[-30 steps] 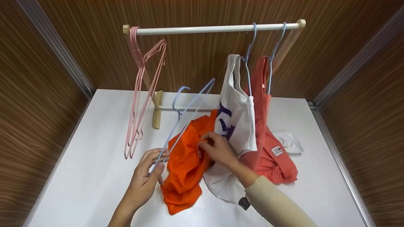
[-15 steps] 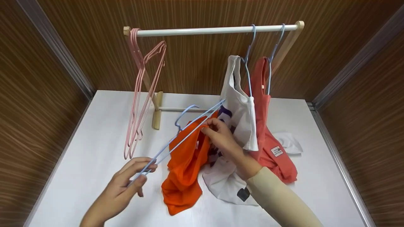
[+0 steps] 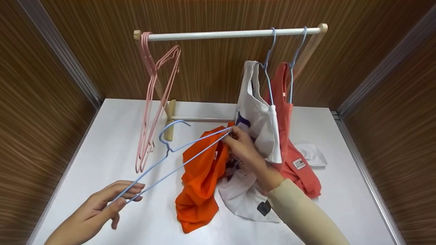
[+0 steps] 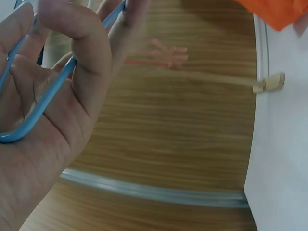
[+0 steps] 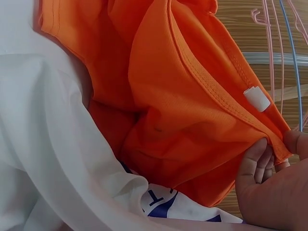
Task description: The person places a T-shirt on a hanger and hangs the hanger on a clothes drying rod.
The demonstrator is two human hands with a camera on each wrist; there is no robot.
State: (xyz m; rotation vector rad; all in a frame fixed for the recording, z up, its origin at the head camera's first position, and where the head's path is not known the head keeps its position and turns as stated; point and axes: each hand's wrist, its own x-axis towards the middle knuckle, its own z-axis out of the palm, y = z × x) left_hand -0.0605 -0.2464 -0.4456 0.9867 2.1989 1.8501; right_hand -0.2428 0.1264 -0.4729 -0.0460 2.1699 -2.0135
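Observation:
My left hand holds a blue wire clothes hanger by one end, the thumb and fingers around its wire. The hanger slants up to the right, its hook on the upper side. In the left wrist view the blue hanger crosses the palm. My right hand pinches the neckline edge of an orange shirt. The hanger's far tip is right at those fingers. The right wrist view shows the shirt's neck opening spread, with a white tag inside it.
A rack's white bar carries several pink hangers at its left. Toward its right hang a white shirt and a red shirt, both on blue hangers. Wood-grain walls enclose the white table.
My left hand has moved left and down, bringing the hanger lower and flatter, its tip now at the right hand. The right hand has lifted the orange shirt's edge slightly.

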